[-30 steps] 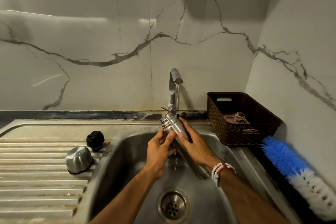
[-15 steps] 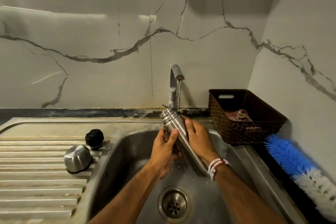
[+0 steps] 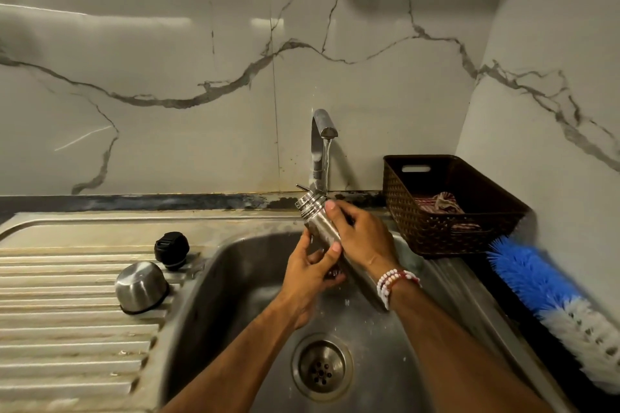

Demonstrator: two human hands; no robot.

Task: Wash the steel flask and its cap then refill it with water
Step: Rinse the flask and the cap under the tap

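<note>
Now left hand (image 3: 307, 277) and right hand (image 3: 364, 238) grip the tilted, capless steel flask (image 3: 320, 223).

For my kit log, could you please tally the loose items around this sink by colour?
Steel: 2, flask and domed cap
Black: 1, stopper
Brown: 1, basket
Red-striped: 1, cloth in the basket
Blue and white: 1, brush
Total: 6

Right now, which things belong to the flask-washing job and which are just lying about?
In use: flask, held by left hand and right hand under the tap; steel cap and black stopper on the drainboard.
Lying about: basket, cloth inside it, blue-and-white brush.
</note>
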